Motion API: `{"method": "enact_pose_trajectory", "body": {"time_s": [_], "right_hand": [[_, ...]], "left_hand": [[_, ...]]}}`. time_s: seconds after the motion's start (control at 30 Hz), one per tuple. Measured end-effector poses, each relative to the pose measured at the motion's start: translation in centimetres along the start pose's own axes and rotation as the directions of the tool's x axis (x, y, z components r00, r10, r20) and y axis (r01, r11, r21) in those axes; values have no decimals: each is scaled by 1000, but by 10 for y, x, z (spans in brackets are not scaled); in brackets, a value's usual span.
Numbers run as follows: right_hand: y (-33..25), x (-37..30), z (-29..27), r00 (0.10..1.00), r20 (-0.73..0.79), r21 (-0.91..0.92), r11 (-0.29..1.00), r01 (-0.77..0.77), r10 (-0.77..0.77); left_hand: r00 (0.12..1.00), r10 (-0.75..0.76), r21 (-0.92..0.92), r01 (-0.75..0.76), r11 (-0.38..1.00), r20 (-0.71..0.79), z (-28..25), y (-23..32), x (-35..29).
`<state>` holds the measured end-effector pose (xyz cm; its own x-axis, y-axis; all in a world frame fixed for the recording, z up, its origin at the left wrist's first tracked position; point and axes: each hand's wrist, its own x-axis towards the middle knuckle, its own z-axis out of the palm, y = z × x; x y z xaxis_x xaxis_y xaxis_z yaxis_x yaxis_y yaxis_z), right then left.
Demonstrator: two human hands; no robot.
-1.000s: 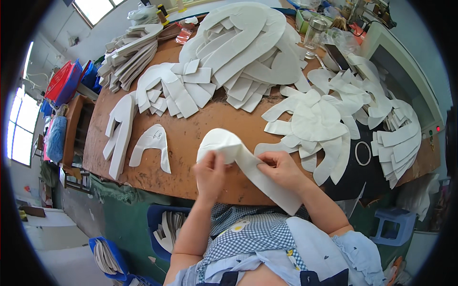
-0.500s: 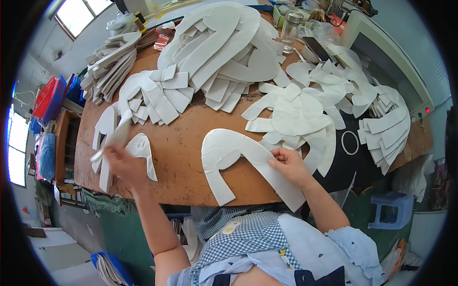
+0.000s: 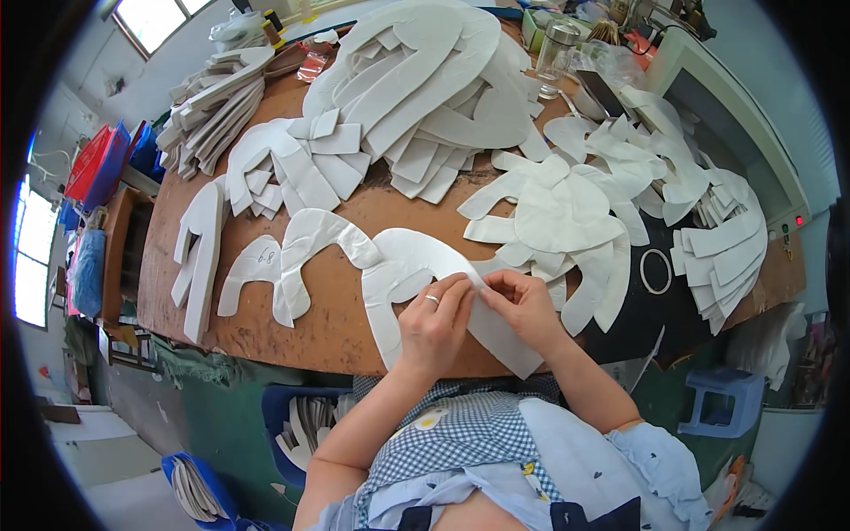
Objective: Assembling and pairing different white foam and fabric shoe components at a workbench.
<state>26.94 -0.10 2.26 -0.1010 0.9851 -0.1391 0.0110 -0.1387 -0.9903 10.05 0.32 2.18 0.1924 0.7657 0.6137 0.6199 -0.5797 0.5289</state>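
White arch piece: on the tabletop, right leg running down to the near edge
Left hand: fingertips together, clamped on that leg near its bend
Right hand: thumb and fingers pinching it just beside
Brown tabletop: room between arch and big pile
Layered pieces: near the right hand
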Motion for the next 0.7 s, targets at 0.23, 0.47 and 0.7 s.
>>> {"method": "enact_pose_trajectory", "body": {"time_s": [0.23,0.47,0.7], "right_hand": [[-6,-7,2,1000,15,-184,983,22,-20],[-5,-7,6,999,17,-233,971,45,-42],[-5,-7,-6,991,-53,-219,967,-130,121]], "left_hand": [[998,-34,-3,34,999,48,2,2,-6],[977,-204,-45,207,977,58,5,1,-8],[781,-619,-319,610,725,87,-13,-29,4]]}}
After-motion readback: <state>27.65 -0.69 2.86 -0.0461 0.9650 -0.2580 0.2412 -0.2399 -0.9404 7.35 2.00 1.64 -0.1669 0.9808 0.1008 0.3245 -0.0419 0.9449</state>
